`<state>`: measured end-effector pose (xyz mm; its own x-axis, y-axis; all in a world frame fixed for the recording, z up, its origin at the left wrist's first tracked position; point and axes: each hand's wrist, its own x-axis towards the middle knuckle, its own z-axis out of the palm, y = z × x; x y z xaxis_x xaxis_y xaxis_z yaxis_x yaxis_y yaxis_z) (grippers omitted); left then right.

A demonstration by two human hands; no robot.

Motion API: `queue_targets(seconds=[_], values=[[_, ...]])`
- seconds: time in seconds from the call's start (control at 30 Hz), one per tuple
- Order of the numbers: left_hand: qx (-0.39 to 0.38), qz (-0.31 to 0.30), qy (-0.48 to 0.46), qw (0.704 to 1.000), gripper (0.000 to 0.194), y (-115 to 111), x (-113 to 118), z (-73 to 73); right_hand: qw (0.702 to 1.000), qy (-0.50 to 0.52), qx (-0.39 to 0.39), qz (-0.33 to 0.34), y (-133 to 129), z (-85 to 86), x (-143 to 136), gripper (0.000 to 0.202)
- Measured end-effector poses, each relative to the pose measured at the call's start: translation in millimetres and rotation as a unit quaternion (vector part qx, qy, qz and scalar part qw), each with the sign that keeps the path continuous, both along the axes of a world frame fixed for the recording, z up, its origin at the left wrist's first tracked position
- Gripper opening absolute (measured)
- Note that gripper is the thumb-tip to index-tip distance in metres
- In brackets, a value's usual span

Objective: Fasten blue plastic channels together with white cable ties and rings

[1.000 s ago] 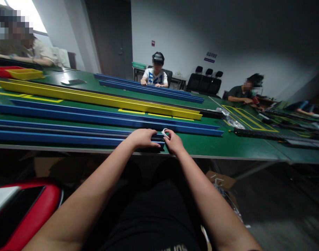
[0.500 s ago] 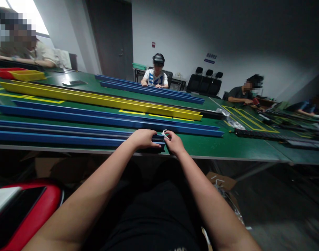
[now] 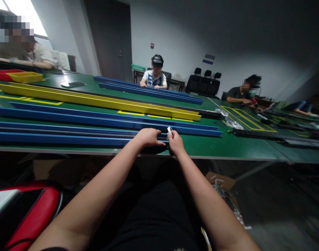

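Observation:
Nearest the table's front edge lies a long blue channel [image 3: 70, 138] with a dark strip along its inside. My left hand [image 3: 149, 137] is at its right end, thumb and fingers curved around the end of the channel and strip. Just to the right, my right hand [image 3: 176, 142] pinches a small white ring-shaped piece [image 3: 170, 131], which stands up above the fingertips. The fingertips of the two hands are close together. Behind them runs another blue channel [image 3: 109, 119], and beyond that a yellow one [image 3: 96, 100].
More blue channels [image 3: 149, 92] lie farther back on the green table [image 3: 243, 148]. Red [image 3: 1, 75] and yellow [image 3: 24, 77] trays are at the left. Dark strips [image 3: 259, 135] and clear plastic [image 3: 232, 123] lie right. Several people sit around. A red stool [image 3: 48, 198] is lower left.
Both hands have shifted slightly to the right along with the end of the near channel. The white ring has turned more upright in my right hand.

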<state>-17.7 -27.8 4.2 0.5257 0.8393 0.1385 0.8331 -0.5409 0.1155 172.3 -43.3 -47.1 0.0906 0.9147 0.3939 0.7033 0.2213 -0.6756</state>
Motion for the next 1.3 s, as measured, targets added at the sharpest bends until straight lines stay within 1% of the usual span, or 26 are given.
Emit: queue_targets(seconds=[0.07,0.17,0.27,0.43,0.53,0.63,0.73,0.8,0.97,1.07,1.17,1.23,1.3], values=[[-0.002,-0.001,-0.007,1.0,0.083,0,4,-0.6,1.0,0.018,0.012,-0.01,-3,1.4,0,0.035],[0.001,-0.005,-0.019,1.0,0.08,-3,2,-1.4,0.999,0.04,0.02,-0.009,-5,2.1,0,0.035],[0.012,-0.003,-0.015,1.0,0.08,-8,-7,-2.5,0.999,0.044,0.016,-0.001,-3,0.5,0,0.031],[0.028,0.043,0.033,0.998,0.091,-10,-29,-4.1,0.999,0.041,0.018,-0.001,0,-3.9,0,0.026],[0.035,0.053,0.038,0.997,0.088,-11,-37,-4.9,0.999,0.038,0.02,-0.002,0,-4.6,0,0.025],[0.045,0.062,0.035,0.996,0.083,-13,-37,-5.3,0.999,0.046,0.026,0.0,-1,-3.1,0,0.023],[0.055,0.055,0.031,0.996,0.08,-15,-31,-4.9,0.997,0.064,0.045,0.001,-4,-1.0,0,0.021],[0.061,0.048,0.028,0.997,0.079,-16,-21,-4.6,0.995,0.079,0.067,-0.01,-5,-0.5,1,0.021],[0.063,0.038,0.014,0.997,0.076,-16,23,-5.5,0.977,0.131,0.148,-0.075,-8,-4.1,7,0.026],[0.072,0.032,0.007,0.997,0.071,-15,42,-7.0,0.969,0.14,0.169,-0.113,-8,-7.0,10,0.028],[0.084,0.028,0.001,0.996,0.069,-17,44,-8.8,0.97,0.137,0.158,-0.122,-8,-7.3,11,0.028],[0.094,0.013,-0.008,0.995,0.069,-19,39,-9.9,0.972,0.135,0.155,-0.116,-9,-6.0,10,0.028],[0.099,0.001,-0.015,0.995,0.069,-21,28,-10.3,0.972,0.139,0.156,-0.108,-11,-3.9,8,0.028]])
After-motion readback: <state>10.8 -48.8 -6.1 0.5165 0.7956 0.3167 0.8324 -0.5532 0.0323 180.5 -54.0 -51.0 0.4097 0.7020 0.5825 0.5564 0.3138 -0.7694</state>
